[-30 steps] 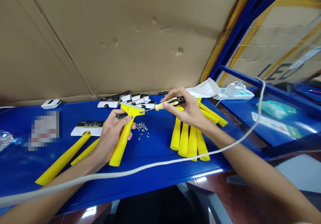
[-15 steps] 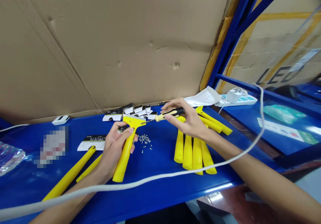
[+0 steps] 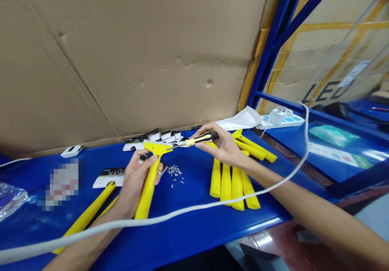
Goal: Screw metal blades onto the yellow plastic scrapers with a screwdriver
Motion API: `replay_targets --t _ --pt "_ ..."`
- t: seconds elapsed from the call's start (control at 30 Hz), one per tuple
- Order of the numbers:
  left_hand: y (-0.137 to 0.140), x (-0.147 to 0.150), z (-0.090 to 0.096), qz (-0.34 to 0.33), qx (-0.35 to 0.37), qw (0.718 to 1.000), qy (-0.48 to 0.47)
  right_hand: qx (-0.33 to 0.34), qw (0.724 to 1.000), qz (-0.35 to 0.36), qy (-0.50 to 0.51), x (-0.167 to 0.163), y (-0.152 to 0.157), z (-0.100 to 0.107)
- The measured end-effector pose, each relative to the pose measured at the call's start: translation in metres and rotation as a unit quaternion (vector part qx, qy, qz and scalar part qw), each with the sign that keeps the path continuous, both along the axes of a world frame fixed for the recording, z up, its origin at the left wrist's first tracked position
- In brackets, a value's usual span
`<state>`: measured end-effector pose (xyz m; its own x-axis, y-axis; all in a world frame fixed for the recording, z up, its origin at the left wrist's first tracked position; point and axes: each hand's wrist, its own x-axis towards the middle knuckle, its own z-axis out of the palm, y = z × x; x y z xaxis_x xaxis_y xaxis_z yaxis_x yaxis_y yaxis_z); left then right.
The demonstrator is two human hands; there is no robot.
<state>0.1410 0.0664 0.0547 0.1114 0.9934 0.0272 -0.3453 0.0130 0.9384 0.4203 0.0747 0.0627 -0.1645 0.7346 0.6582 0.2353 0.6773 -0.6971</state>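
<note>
Blue worktop (image 3: 182, 234) bearing screws (image 3: 174, 170) beside the left hand (image 3: 139, 178), yellow handles (image 3: 225, 184) lying below the right hand (image 3: 224, 147)

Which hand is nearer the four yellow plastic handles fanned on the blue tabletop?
Right: the right hand is over the far ends of the yellow plastic handles; the left hand is to their left, beyond the small silver screws.

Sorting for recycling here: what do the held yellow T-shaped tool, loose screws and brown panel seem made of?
Yellow T-shaped tool: probably plastic, smooth with a soft sheen and even color. Loose screws: likely metal, judging by their bright silvery look. Brown panel: apparently matte cardboard, showing creases and dents.
</note>
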Motion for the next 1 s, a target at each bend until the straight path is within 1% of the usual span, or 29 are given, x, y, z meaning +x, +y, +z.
replay_targets --t 0.07,0.17,0.23,0.3,0.37,0.47,0.53,0.57,0.6,0.67,0.73,0.77,0.87,0.93,1.0 --pt "0.0004 0.0001 -0.0006 -0.005 0.0 1.0 -0.005 0.005 0.999 -0.036 -0.005 0.0005 0.0012 -0.0021" --pt "0.0021 -0.0012 -0.0027 -0.011 -0.002 1.0 -0.001 -0.023 0.998 -0.059 -0.006 0.0017 0.0028 -0.0041" --pt "0.0043 -0.0028 -0.0046 -0.015 -0.002 1.0 0.001 -0.031 0.999 -0.037 -0.001 0.002 0.0024 -0.003" --pt "0.006 -0.0041 -0.0061 -0.02 -0.002 1.0 0.004 -0.023 1.0 0.001 0.005 0.0016 0.0011 -0.0007" --pt "0.0059 -0.0043 -0.0066 -0.022 -0.004 1.0 0.01 -0.007 1.0 0.011 0.005 0.001 0.0002 0.0009" --pt "0.0019 -0.0023 -0.0053 -0.023 -0.006 1.0 0.014 0.027 0.998 -0.059 -0.027 0.0013 0.0016 -0.0003" --pt "-0.001 -0.0005 -0.0043 -0.026 -0.006 1.0 0.015 0.014 0.995 -0.09 -0.035 0.0025 0.0031 -0.0021" --pt "-0.0018 0.0001 -0.0041 -0.027 -0.005 0.999 0.016 0.003 0.995 -0.094 -0.035 0.0031 0.0035 -0.0026" --pt "-0.0021 0.0006 -0.0041 -0.027 -0.004 0.999 0.017 -0.008 0.996 -0.086 -0.031 0.0035 0.0033 -0.0027" --pt "-0.001 0.0005 -0.0051 -0.02 0.001 1.0 0.016 -0.014 0.998 -0.047 -0.026 0.0031 0.0016 -0.0014" --pt "0.0014 -0.0006 -0.0067 -0.015 0.003 1.0 0.017 -0.007 1.0 -0.011 -0.024 0.0012 -0.0008 0.0007" --pt "0.0025 -0.0015 -0.0075 -0.017 0.001 1.0 0.017 -0.001 1.0 -0.007 -0.023 -0.0001 -0.0018 0.0014" --pt "0.0038 -0.0037 -0.0089 -0.04 -0.011 0.999 0.026 0.018 0.998 -0.056 -0.022 -0.0032 -0.0017 0.0001" --pt "0.003 -0.0041 -0.009 -0.048 -0.013 0.998 0.03 -0.006 0.997 -0.074 -0.003 -0.0032 0.0002 -0.0027" --pt "0.0017 -0.0034 -0.0089 -0.045 -0.008 0.998 0.03 -0.035 0.997 -0.065 0.018 -0.0017 0.0019 -0.005"
